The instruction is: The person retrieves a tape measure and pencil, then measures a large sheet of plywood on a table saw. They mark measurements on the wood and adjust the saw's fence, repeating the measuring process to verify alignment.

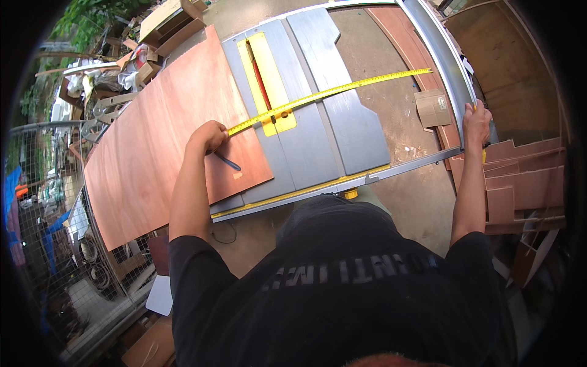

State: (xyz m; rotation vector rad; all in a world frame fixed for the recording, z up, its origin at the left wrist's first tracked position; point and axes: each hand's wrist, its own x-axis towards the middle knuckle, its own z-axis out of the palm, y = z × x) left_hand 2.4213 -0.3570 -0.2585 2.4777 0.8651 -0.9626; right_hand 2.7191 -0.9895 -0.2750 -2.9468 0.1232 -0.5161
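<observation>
My left hand [211, 136] is closed on the near end of a yellow tape measure [330, 91], over a plywood sheet [151, 137]. From there the tape blade stretches across the table saw's grey top [307, 151], its far end lying free short of the rip fence. A yellow throat plate [277, 87] surrounds the saw blade [260, 80], which the tape crosses. Beside my left hand a dark, thin tool [228, 161] lies on the sheet. My right hand [477, 123] grips the near end of the metal rip fence [451, 69], with a small yellow thing between its fingers.
The front fence rail [330, 186] runs close to my body. Cardboard [432, 108] and wood strips lie beyond the saw top. Stacked cut panels [527, 179] stand at the right. A wire mesh fence [50, 192] and piled scrap are at the left; an open wooden box [172, 23] sits behind.
</observation>
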